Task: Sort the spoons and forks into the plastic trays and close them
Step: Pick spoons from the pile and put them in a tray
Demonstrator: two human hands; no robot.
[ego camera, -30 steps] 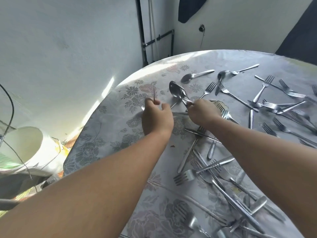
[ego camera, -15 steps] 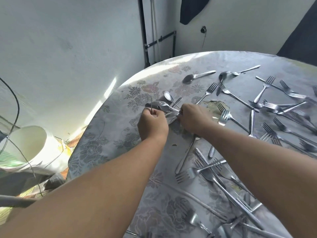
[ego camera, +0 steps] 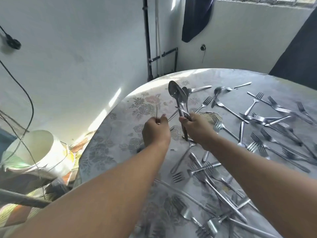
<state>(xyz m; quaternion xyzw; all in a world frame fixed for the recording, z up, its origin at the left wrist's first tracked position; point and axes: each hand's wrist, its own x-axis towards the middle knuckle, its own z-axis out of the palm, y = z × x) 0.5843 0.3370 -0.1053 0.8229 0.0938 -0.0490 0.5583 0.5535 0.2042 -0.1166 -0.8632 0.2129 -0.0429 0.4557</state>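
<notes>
Bright daylight streaks the wall; glare on the tablecloth; wide-angle bending at edges; foreground cutlery soft.

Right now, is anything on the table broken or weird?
Yes. The flowery tablecloth has a torn, peeling patch just beyond the right hand, beside the forks; its edges look ragged.

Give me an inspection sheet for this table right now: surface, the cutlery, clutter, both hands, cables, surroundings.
Surface: round table under a floral cloth; torn patch near the middle.
Job's things: bunch of spoons held upright; forks scattered at right and near; one spoon lying beyond; plastic trays nothing seen.
Clutter: nothing seen.
Hands: right hand grips the spoon handles; left hand pinches a thin stick.
Cables: black cable on the left wall.
Surroundings: white bucket, black pipe, dark cloth.
</notes>
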